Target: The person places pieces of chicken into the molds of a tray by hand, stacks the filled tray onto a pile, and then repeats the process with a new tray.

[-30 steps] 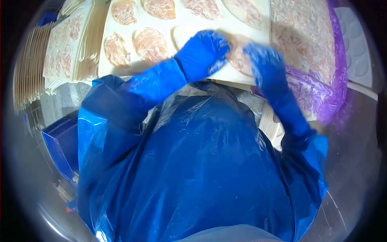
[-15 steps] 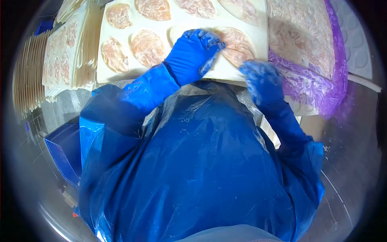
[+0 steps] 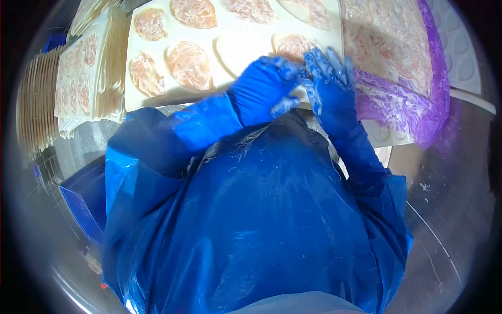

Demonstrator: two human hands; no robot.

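Note:
A white tray with teardrop-shaped hollows lies in front of me. Pale pink raw meat pieces fill most hollows; one hollow in the near row shows its bare white floor. My left hand, in a blue glove, rests at the near edge of the rightmost near-row meat piece, thumb apart and fingers bent. Beside it, touching or nearly so, my gloved right hand lies over the tray's right corner with fingers spread. Whitish residue coats its fingers. What lies beneath both hands is hidden.
To the right, a purple plastic liner holds a mass of raw meat. Another hollowed white tray lies beyond it. On the left stand stacked filled trays and upright thin sheets. A blue bin sits lower left.
My left hand has moved right and slightly down, uncovering the bare hollow. My right hand has moved up and left onto the tray corner, its fingers now spread.

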